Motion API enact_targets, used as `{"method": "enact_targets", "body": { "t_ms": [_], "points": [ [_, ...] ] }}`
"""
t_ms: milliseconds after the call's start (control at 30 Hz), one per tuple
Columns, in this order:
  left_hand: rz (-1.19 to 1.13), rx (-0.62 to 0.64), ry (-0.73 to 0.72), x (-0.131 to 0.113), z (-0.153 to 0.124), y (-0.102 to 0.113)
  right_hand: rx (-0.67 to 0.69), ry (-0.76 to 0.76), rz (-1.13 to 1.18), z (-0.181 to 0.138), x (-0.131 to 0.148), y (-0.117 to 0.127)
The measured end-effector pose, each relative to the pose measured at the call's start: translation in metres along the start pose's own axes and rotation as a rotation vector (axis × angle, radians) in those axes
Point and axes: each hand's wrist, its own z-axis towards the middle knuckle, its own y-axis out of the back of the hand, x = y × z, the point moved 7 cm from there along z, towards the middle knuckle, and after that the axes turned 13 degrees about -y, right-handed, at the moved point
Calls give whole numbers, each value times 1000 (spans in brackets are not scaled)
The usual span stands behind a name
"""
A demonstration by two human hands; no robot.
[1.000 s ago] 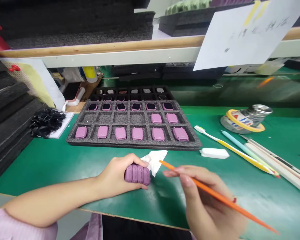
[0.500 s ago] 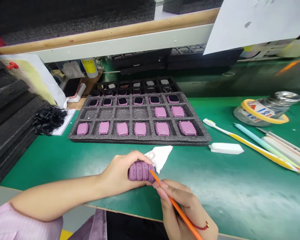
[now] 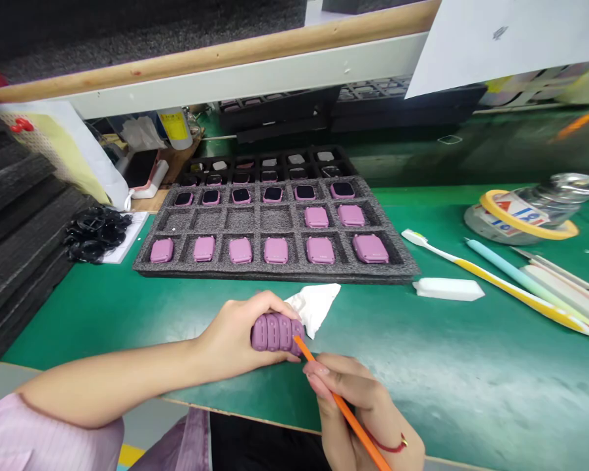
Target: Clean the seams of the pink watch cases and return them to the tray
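Our left hand [image 3: 233,337] clamps a stack of purple cases [image 3: 276,332] on edge on the green mat [image 3: 446,366] just before the foam tray [image 3: 275,275] — steadied, we judge, so the orange stick [image 3: 303,349] pinched in our right hand [image 3: 358,405] can touch its side.

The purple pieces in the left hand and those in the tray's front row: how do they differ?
The held pieces stand on edge, bunched in the left hand; the front-row pieces lie flat, one per pocket of the foam tray. The orange stick in the right hand touches the held pieces; nothing touches the front-row pieces. Both are the same purple, with rounded corners.
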Motion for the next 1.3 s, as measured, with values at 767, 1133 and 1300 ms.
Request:
{"method": "enact_targets", "body": {
  "t_ms": [767, 1133, 1300],
  "points": [
    [-34, 11, 10, 0, 2, -1, -98, -80, 28, -1, -1, 10],
    [-29, 24, 7, -1, 1, 0, -125, 8, -44, -5, 1, 5],
    [-26, 23, 11, -1, 1, 0, -129, 28, -63, -6, 1, 6]
  ]
}}
